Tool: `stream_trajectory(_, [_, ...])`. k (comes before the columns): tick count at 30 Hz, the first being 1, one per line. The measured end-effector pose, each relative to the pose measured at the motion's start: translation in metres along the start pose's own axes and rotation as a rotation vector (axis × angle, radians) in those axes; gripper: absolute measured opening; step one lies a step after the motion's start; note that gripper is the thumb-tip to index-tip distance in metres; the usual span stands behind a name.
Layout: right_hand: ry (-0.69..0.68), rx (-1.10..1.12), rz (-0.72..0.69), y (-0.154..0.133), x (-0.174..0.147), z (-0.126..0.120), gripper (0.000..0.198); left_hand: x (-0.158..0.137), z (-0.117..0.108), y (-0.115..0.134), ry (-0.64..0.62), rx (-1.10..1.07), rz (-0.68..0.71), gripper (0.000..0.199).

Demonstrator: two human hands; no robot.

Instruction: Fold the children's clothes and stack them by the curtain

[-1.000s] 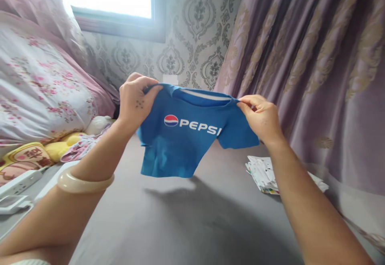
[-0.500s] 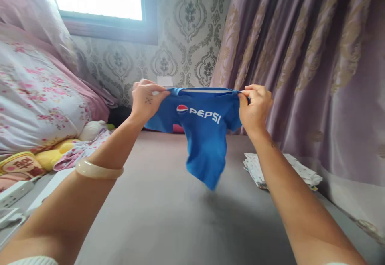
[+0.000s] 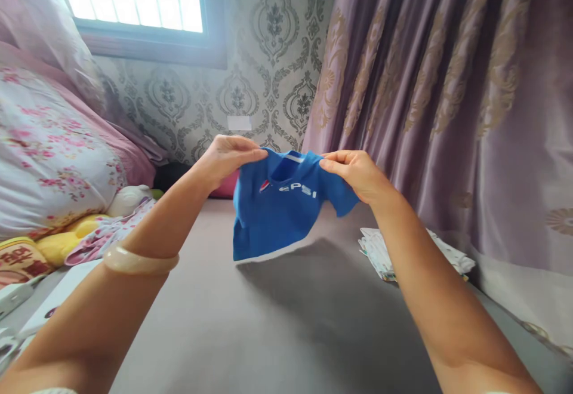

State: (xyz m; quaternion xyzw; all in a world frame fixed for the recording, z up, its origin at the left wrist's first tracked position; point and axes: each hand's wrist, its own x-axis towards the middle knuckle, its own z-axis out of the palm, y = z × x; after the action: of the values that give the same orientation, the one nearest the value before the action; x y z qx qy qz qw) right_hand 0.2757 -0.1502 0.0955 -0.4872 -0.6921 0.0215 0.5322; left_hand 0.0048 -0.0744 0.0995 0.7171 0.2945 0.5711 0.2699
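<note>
A small blue T-shirt [image 3: 277,221] with a round logo and white lettering hangs between my two hands, above the grey bed surface [image 3: 215,322]. My left hand [image 3: 233,154] pinches one shoulder of it between thumb and fingers. The other shoulder is gripped by my right hand [image 3: 351,170], with a sleeve drooping below it. Between the hands the neckline sags, and creases hide part of the print. The hem, edged in white, hangs just over the bed or touches it; I cannot tell which.
Folded white cloths [image 3: 380,254] lie at the right, beside my forearm. On the left are a floral pillow [image 3: 54,161], a yellow plush item [image 3: 67,242] and a white power strip [image 3: 18,298]. A purple curtain [image 3: 403,83] hangs along the right side.
Both hands have come lower and closer together. The T-shirt's neckline has gone from taut to slack, and its lower part has swung out from a narrow twist into a wider spread.
</note>
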Motion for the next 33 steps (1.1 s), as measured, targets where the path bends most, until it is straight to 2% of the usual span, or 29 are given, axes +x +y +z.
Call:
stream_trajectory(1, [-0.109, 0.098, 0.003, -0.004, -0.001, -0.002, 0.031, -0.003, 0.001, 0.005, -0.104, -0.081, -0.025, 0.026])
stream_trajectory(2, [-0.163, 0.169, 0.004, -0.006, 0.0, -0.004, 0.034, -0.004, 0.001, 0.009, -0.158, -0.136, -0.053, 0.028])
stream_trajectory(3, [-0.149, 0.207, 0.011, -0.006, 0.002, -0.005, 0.036, -0.005, 0.001, 0.01, -0.143, -0.159, -0.083, 0.03])
stream_trajectory(6, [0.11, 0.148, 0.059, 0.0, 0.009, -0.005, 0.037, -0.004, 0.002, 0.009, 0.133, -0.119, -0.199, 0.033])
stream_trajectory(7, [0.15, 0.127, 0.073, 0.001, 0.011, -0.004, 0.036, -0.003, 0.003, 0.008, 0.174, -0.114, -0.228, 0.033])
stream_trajectory(8, [0.117, 0.14, 0.078, 0.001, 0.011, -0.002, 0.036, -0.004, 0.005, 0.007, 0.15, -0.132, -0.242, 0.034])
stream_trajectory(11, [-0.17, 0.254, 0.039, -0.004, 0.009, 0.005, 0.035, -0.006, 0.013, 0.008, -0.064, -0.254, -0.166, 0.035])
stream_trajectory(12, [-0.183, 0.265, 0.023, -0.006, 0.008, 0.007, 0.035, -0.007, 0.016, 0.008, -0.061, -0.263, -0.127, 0.035])
stream_trajectory(15, [0.038, 0.173, 0.037, -0.007, 0.009, 0.01, 0.034, -0.008, 0.02, 0.008, 0.087, -0.183, -0.096, 0.031])
stream_trajectory(16, [0.07, 0.154, 0.046, -0.007, 0.008, 0.01, 0.033, -0.009, 0.021, 0.008, 0.087, -0.169, -0.11, 0.031])
stream_trajectory(20, [-0.214, 0.306, 0.014, -0.005, 0.005, 0.006, 0.034, -0.012, 0.021, 0.004, -0.108, -0.298, -0.084, 0.031])
stream_trajectory(21, [-0.203, 0.314, 0.012, -0.004, 0.004, 0.005, 0.035, -0.012, 0.021, 0.001, -0.099, -0.303, -0.06, 0.031])
stream_trajectory(24, [-0.027, 0.236, 0.039, -0.002, 0.004, 0.005, 0.035, -0.011, 0.024, -0.006, 0.017, -0.235, -0.023, 0.033])
stream_trajectory(27, [-0.096, 0.274, 0.024, 0.001, 0.006, 0.004, 0.035, -0.008, 0.024, -0.009, -0.017, -0.344, 0.031, 0.029])
stream_trajectory(29, [-0.067, 0.265, -0.005, 0.006, 0.009, 0.002, 0.033, -0.005, 0.021, -0.009, -0.001, -0.429, 0.07, 0.026])
stream_trajectory(31, [0.087, 0.157, -0.016, 0.015, 0.013, 0.0, 0.029, -0.001, 0.017, -0.011, 0.098, -0.418, 0.036, 0.028])
stream_trajectory(33, [0.16, 0.056, -0.02, 0.026, 0.017, -0.001, 0.024, 0.001, 0.013, -0.016, 0.171, -0.363, -0.074, 0.033])
